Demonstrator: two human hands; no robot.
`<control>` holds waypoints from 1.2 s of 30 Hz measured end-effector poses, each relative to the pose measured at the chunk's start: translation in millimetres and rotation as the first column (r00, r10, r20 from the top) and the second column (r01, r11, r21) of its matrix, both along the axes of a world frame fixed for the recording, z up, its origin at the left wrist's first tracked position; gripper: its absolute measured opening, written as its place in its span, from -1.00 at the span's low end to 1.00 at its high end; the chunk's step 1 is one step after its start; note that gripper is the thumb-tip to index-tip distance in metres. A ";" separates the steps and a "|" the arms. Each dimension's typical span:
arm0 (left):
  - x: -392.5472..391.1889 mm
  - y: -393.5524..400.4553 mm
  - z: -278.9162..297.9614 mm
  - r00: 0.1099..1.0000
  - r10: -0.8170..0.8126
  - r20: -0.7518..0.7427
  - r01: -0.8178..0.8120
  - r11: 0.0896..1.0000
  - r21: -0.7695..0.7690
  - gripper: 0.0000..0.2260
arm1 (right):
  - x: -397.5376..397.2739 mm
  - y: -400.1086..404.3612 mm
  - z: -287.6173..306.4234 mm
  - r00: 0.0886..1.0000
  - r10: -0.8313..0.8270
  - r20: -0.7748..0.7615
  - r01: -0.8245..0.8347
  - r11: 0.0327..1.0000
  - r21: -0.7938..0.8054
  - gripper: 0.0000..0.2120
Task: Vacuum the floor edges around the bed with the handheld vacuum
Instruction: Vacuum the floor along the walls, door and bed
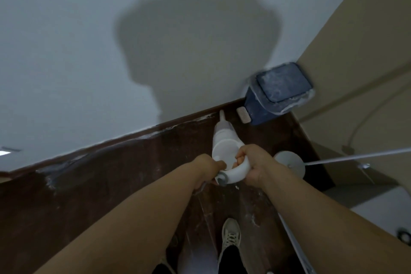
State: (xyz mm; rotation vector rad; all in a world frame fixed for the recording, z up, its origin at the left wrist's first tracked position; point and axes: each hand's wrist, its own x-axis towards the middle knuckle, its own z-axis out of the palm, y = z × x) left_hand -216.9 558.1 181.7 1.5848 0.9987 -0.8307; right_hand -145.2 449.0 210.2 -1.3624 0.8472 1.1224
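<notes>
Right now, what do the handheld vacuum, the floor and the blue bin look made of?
Handheld vacuum: white plastic, smooth moulded matte shell. Floor: dark brown wood or wood-look planks, faint seams, pale scuffs. Blue bin: probably plastic, with a clear liner bag around its rim.

The left hand (208,168) hides the handheld vacuum (224,149) handle's near end. The bed (367,209) is cut off at the right edge. The blue bin (278,98) is blurred.

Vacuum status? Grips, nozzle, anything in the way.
Right hand grips the vacuum handle; left hand holds its rear end. Nozzle at the baseboard. Blue bin just right of the nozzle.
</notes>
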 end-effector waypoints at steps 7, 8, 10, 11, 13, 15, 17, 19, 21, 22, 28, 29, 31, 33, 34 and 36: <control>-37.2 18.6 6.4 1.000 -0.008 -0.025 0.009 0.999 0.037 -0.58 | -29.1 18.5 11.0 0.993 0.114 -0.032 -0.114 0.993 -0.015 -0.53; -44.9 23.8 8.5 1.000 0.000 -0.031 0.002 0.999 0.041 -0.58 | -35.6 24.0 12.7 0.992 0.124 -0.030 -0.124 0.992 -0.011 -0.56; -57.6 31.9 11.1 0.999 0.020 -0.042 -0.018 0.999 0.045 -0.59 | -46.6 32.9 13.1 0.989 0.142 -0.034 -0.142 0.990 -0.007 -0.58; -64.9 36.9 12.4 0.999 0.029 -0.043 -0.027 0.998 0.050 -0.59 | -52.5 38.3 13.0 0.988 0.153 -0.037 -0.153 0.988 -0.004 -0.56; -76.8 44.2 15.6 0.998 0.039 -0.048 -0.036 0.998 0.058 -0.60 | -62.1 47.1 12.0 0.985 0.169 -0.040 -0.169 0.986 0.003 -0.53; -87.5 50.1 17.1 0.998 0.047 -0.050 -0.044 0.997 0.067 -0.61 | -71.6 54.7 12.0 0.982 0.186 -0.039 -0.186 0.983 0.012 -0.54; -98.6 56.2 18.1 0.997 0.055 -0.050 -0.052 0.996 0.077 -0.61 | -81.7 61.2 13.2 0.979 0.199 -0.032 -0.198 0.980 0.023 -0.57; -107.6 60.9 17.8 0.996 0.065 -0.056 -0.061 0.995 0.077 -0.62 | -89.6 65.5 14.7 0.977 0.210 -0.031 -0.209 0.977 0.036 -0.60; -116.1 64.9 18.8 0.995 0.074 -0.060 -0.069 0.995 0.074 -0.62 | -97.2 69.5 16.0 0.976 0.215 -0.034 -0.214 0.976 0.047 -0.62; -119.3 66.3 19.4 0.995 0.069 -0.066 -0.064 0.995 0.081 -0.62 | -100.1 71.0 16.5 0.976 0.215 -0.035 -0.213 0.976 0.049 -0.63; -123.6 63.4 26.2 0.996 0.058 -0.074 -0.049 0.992 0.112 -0.65 | -104.5 67.0 18.5 0.978 0.208 -0.030 -0.206 0.977 0.058 -0.67; -122.4 61.1 27.6 0.995 0.058 -0.075 -0.050 0.993 0.109 -0.69 | -103.1 64.2 19.6 0.978 0.205 -0.029 -0.203 0.977 0.058 -0.68; -118.7 55.5 27.4 0.996 0.063 -0.070 -0.057 0.994 0.094 -0.72 | -99.9 56.7 21.0 0.980 0.195 -0.033 -0.193 0.979 0.058 -0.67; -111.4 46.4 25.9 0.996 0.050 -0.067 -0.043 0.995 0.095 -0.72 | -93.2 45.7 21.9 0.985 0.170 -0.037 -0.168 0.984 0.058 -0.65; -106.2 40.6 24.7 0.997 0.043 -0.065 -0.036 0.995 0.095 -0.71 | -88.9 39.4 22.4 0.988 0.151 -0.042 -0.149 0.988 0.047 -0.65; -92.7 26.9 22.2 0.997 0.038 -0.061 -0.033 0.997 0.077 -0.66 | -78.2 25.6 21.9 0.991 0.128 -0.043 -0.127 0.992 0.013 -0.62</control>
